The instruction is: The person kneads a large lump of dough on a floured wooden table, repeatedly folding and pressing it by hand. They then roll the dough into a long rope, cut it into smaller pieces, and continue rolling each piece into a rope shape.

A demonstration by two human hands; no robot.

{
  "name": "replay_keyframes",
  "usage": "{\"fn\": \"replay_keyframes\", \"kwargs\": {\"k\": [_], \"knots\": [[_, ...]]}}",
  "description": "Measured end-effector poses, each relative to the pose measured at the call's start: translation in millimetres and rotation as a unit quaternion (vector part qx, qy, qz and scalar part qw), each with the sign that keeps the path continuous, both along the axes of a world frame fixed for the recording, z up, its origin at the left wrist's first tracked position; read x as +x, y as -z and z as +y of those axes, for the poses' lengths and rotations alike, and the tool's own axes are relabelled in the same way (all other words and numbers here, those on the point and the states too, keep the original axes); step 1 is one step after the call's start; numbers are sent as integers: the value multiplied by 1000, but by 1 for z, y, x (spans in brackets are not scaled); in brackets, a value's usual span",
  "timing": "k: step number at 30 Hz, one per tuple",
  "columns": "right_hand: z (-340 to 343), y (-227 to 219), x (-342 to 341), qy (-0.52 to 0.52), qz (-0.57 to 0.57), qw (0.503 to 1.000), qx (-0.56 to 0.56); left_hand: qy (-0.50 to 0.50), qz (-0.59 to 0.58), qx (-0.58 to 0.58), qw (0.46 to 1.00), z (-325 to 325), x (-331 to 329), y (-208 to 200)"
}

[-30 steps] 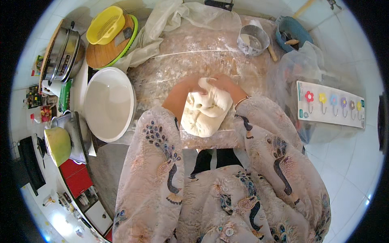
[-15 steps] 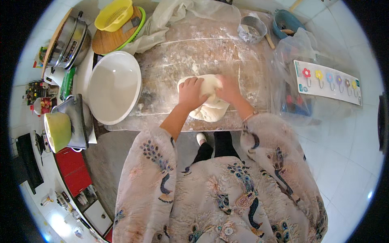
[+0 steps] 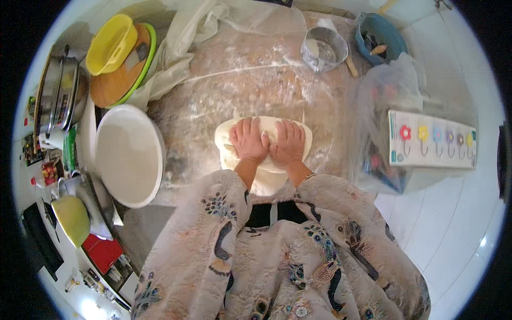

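Note:
A large lump of pale dough (image 3: 266,183) lies near the front edge of a floury wooden board. My left hand (image 3: 249,141) rests on its left part, palm down, fingers stretched forward. Beside it, thumbs almost meeting, my right hand (image 3: 288,143) presses on the right part with its fingers lying flat. Dough shows beyond the fingertips, at both sides and below the wrists. The surface under my palms is hidden.
Left of the dough stands a white basin (image 3: 130,157), with a yellow basket (image 3: 112,45) on a round wooden board behind it. A sieve (image 3: 324,49) and a blue bowl (image 3: 393,45) stand at the far right. Flower hooks on a card (image 3: 432,141) lie on plastic at the right.
My right hand has gone from curling round the dough's right side to lying flat on top. Both hands now sit closer together, and my body leans nearer. The whole view has shifted.

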State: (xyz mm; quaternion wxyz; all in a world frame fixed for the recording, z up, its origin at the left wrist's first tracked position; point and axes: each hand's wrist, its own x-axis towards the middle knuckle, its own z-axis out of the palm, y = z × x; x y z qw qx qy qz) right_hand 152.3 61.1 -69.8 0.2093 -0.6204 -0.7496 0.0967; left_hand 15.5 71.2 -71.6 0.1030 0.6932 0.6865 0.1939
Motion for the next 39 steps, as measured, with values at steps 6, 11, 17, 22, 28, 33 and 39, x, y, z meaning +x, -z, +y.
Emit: {"fn": "replay_keyframes", "kwargs": {"k": [6,11,17,22,28,33,39], "knots": [[94,3,7,-8,31,998,-62,7,16,0,1000,77,-1,12],[154,13,11,15,-4,990,-138,-51,9,83,995,136,4,40],[127,-7,23,-10,127,976,-176,-18,-10,-216,976,133,-13,0],[61,-64,15,-54,139,980,-132,104,24,-244,964,111,-54,-61],[20,-54,-16,-72,11,989,-127,25,-8,-65,998,7,-58,-42],[-55,-18,16,-130,95,986,43,45,-26,21,998,-104,-52,-45],[13,7,16,-106,42,993,25,-5,-59,72,996,-24,-39,5]]}}
